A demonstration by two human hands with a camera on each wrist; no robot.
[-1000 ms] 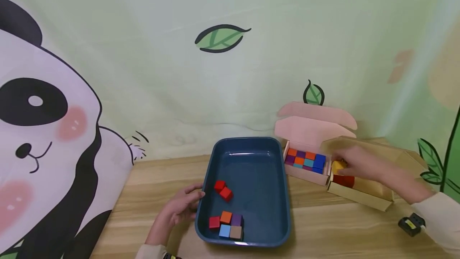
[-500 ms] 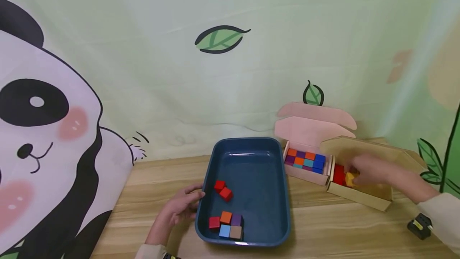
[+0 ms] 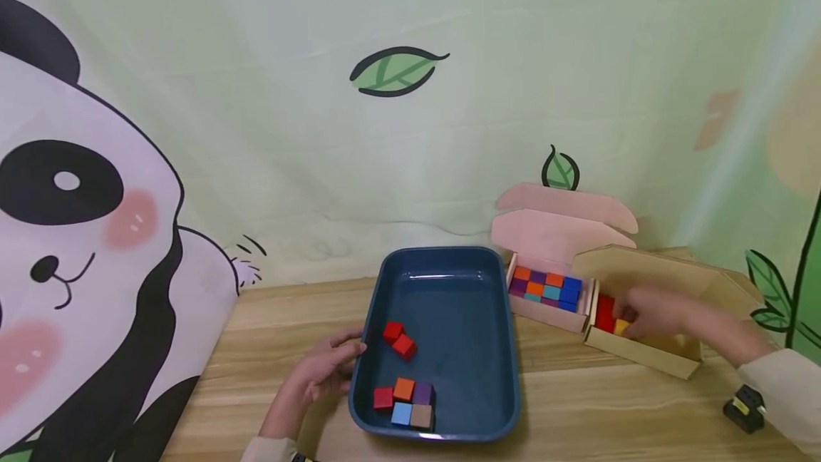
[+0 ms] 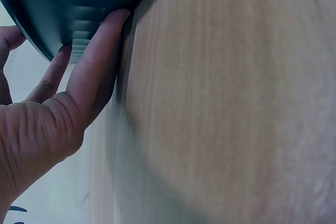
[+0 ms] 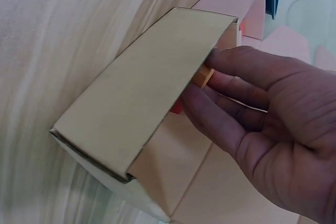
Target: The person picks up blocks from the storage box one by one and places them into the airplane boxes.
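Observation:
On the table stands a dark blue tray [image 3: 458, 319]; my left hand [image 3: 326, 368] rests against its left side. The left wrist view shows those fingers [image 4: 94, 61] extended along the tray's outer wall. My right hand [image 3: 657, 312] reaches into an open brown cardboard box [image 3: 641, 356] and pinches a yellow block [image 5: 203, 77] between thumb and fingers. Red blocks [image 3: 605, 312] lie in the box's left end, beside the yellow one. The box's front wall hides part of the grip in the right wrist view.
A pink box [image 3: 551, 316] filled with rows of coloured blocks stands between tray and brown box, its lid raised. In the tray sit two red blocks [image 3: 399, 340] and a cluster of red, orange, purple, light blue and brown blocks [image 3: 404, 391]. A printed curtain [image 3: 308, 162] hangs behind.
My right hand has carried the yellow block from the back left of the brown box toward its front wall, uncovering red blocks. My left hand has stayed at the tray.

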